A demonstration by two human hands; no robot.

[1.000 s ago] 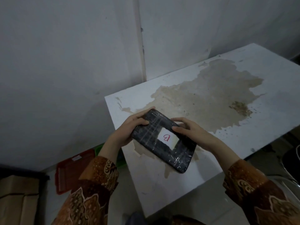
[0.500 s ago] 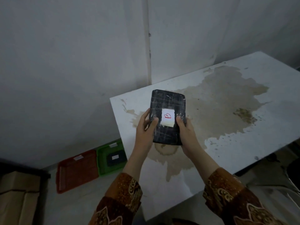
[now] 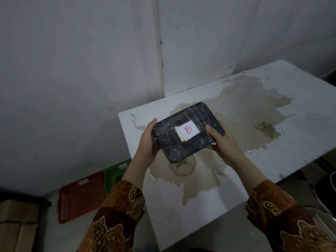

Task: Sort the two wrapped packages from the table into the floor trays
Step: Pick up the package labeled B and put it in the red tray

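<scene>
The dark wrapped package (image 3: 189,131) sits mid-frame above the stained table (image 3: 272,142), clasped at its short ends by the left hand (image 3: 148,142) and right hand (image 3: 221,142), fingers curled around its edges. Its white label faces up, probably so the red "B" can be read before choosing between the red tray (image 3: 80,197) and green tray (image 3: 112,176), lower left

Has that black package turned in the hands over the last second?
Yes. The black package has rotated; against the table's edge, its long side now runs across, not upright.
</scene>
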